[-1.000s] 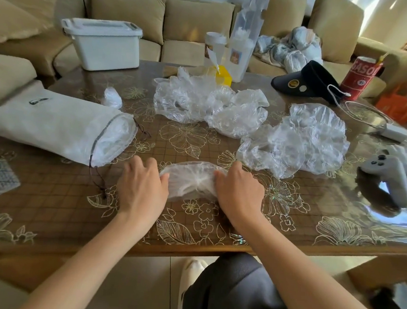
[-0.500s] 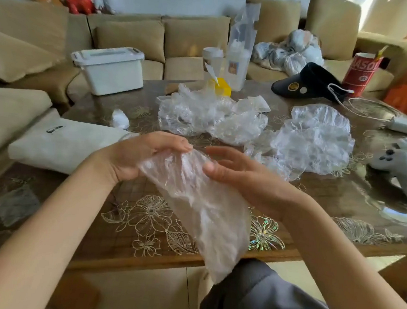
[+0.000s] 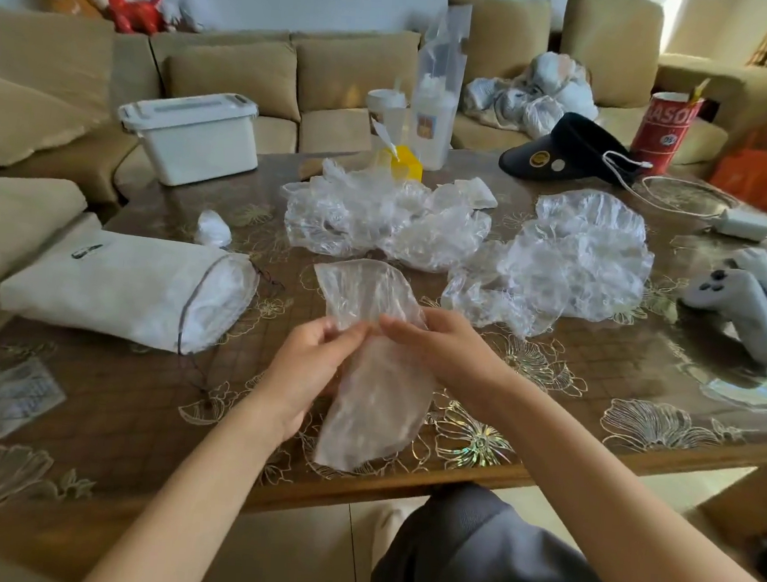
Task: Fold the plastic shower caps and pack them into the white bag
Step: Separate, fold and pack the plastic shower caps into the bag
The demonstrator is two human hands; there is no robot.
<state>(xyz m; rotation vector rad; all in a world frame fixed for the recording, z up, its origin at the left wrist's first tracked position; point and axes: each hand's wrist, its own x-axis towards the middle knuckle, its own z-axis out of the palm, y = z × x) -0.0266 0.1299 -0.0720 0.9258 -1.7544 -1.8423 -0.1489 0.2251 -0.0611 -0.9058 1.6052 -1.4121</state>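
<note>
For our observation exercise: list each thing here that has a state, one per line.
held shower cap: flattened, gripped by both hands.
left hand: pinches the held shower cap.
right hand: pinches it too.
white bag: on its side, mouth open.
loose shower caps: crumpled, unfolded.
storage box: lid closed.

Both hands, the left hand and the right hand, pinch one folded shower cap above the table. The white bag lies at the left. Loose caps lie behind.
</note>
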